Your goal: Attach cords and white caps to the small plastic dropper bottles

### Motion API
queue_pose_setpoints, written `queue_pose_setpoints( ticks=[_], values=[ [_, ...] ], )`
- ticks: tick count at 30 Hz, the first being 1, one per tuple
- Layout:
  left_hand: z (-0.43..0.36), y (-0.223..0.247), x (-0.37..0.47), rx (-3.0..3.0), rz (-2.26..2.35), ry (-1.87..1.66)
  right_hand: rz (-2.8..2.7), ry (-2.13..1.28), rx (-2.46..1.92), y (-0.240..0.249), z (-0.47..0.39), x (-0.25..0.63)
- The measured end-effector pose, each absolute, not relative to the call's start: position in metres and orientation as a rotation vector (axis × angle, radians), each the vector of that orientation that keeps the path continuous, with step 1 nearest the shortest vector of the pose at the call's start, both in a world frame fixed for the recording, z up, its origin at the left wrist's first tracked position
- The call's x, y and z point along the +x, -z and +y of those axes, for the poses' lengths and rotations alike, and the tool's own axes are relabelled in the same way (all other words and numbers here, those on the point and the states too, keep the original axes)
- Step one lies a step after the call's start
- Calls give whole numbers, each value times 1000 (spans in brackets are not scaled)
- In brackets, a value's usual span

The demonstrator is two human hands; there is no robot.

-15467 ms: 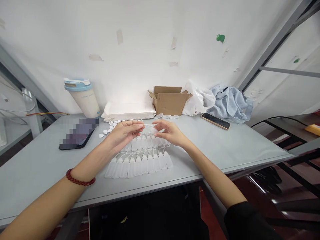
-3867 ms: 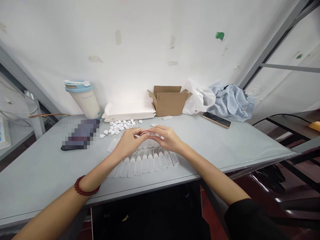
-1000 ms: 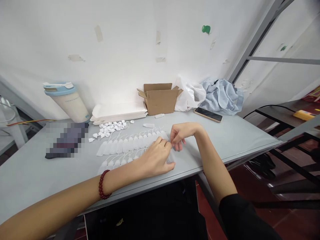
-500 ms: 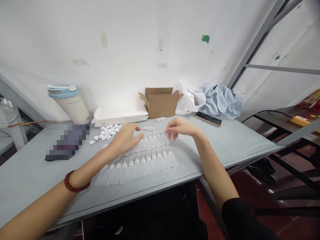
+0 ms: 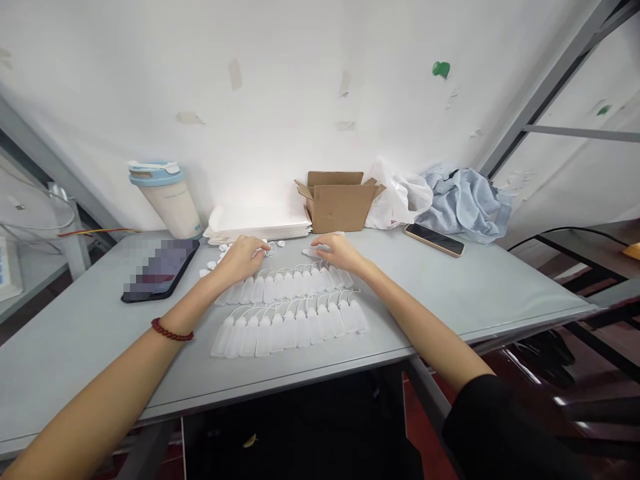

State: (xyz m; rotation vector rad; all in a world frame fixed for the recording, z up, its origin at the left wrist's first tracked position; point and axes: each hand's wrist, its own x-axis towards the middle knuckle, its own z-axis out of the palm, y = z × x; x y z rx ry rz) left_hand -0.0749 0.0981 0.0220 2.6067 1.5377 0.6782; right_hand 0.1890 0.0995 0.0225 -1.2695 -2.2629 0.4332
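Observation:
My left hand (image 5: pixel 243 258) is at the back left of the rows, over a scatter of small white cap-like pieces (image 5: pixel 223 247). Its thumb and fingertips close on one small white piece (image 5: pixel 271 251). My right hand (image 5: pixel 341 252) is lowered at the back right, with thumb and fingers around a loose translucent flat tube (image 5: pixel 309 252) lying on the table. Below the hands, similar tubes with thin curved white stems lie side by side in a front row (image 5: pixel 290 331) and a back row (image 5: pixel 285 287), partly covered by my left hand.
Along the wall stand a tumbler (image 5: pixel 170 203), a stack of white sheets (image 5: pixel 260 223), an open cardboard box (image 5: pixel 340 208), a white plastic bag (image 5: pixel 395 200) and a blue cloth (image 5: pixel 465 203). A phone (image 5: pixel 434 239) lies right, a dark-edged device (image 5: pixel 163 270) left, on the grey table (image 5: pixel 480 287).
My left hand has moved back to the small white pieces. The right hand has come down to the loose tube behind the rows. The view has turned slightly left.

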Motion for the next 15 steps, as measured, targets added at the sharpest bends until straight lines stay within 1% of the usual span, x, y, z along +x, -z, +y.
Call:
queue_pose_setpoints(
  ticks=[3,8,15],
  values=[
    [99,-19,-75,2690,1447,-637,-2328,-409,-1295,-17,98,190],
    [98,-17,-74,2696,1441,-603,-2361,-367,-1339,-15,101,193],
    [87,-25,-71,2449,1494,-907,-2225,-179,-1239,-19,91,193]
  ],
)
